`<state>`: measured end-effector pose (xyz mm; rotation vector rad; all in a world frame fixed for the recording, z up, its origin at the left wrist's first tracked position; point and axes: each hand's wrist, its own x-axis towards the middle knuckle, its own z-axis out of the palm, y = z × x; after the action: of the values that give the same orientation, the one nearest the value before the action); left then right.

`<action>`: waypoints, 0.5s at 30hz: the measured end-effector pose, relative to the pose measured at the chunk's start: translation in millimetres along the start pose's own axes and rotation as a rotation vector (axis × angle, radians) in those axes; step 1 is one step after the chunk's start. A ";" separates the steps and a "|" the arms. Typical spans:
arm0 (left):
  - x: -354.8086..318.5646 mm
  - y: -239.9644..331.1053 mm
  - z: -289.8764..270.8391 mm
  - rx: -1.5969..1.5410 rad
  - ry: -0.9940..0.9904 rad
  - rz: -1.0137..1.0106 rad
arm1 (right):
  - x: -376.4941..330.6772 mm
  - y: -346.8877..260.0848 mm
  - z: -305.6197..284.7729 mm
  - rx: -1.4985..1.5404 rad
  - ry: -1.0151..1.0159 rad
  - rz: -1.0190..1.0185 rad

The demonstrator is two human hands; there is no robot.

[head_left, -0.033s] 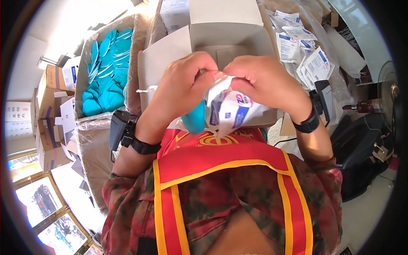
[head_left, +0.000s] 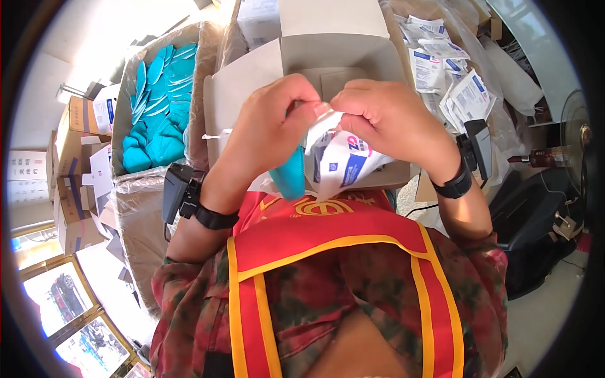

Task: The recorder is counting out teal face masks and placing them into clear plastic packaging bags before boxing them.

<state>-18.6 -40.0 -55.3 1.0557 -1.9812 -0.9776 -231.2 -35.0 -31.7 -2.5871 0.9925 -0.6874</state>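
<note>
Both hands meet in front of my chest, over the near side of an open carton (head_left: 346, 60). My left hand (head_left: 275, 116) is closed, thumb and forefinger pinching the upper edge of a white plastic packet (head_left: 350, 165) with blue and pink print. Below that palm hangs a teal face mask (head_left: 288, 176), apparently held by the curled fingers, which are hidden. A white strap (head_left: 217, 135) sticks out left of the wrist. My right hand (head_left: 387, 113) pinches the same packet edge close by; the packet hangs beneath it.
To the left, a lined box (head_left: 118, 145) holds many teal masks (head_left: 165, 85). Filled white packets (head_left: 466, 94) lie in a plastic-lined box at the right. Brown cartons (head_left: 79, 170) stand far left. A black bag (head_left: 535, 233) and a fan (head_left: 576, 132) are at the right.
My fingertips are slightly farther apart along the packet's top edge. The packet has turned a little, and its lower end has shifted slightly.
</note>
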 end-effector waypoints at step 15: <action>16.6 -63.8 -13.9 0.419 0.397 -0.071 | -39.8 -60.3 -26.6 -0.129 0.304 -0.275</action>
<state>8.6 -83.4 -99.1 1.4293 -1.8559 -0.3452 -237.9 33.4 3.0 -2.8203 0.7876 -1.1499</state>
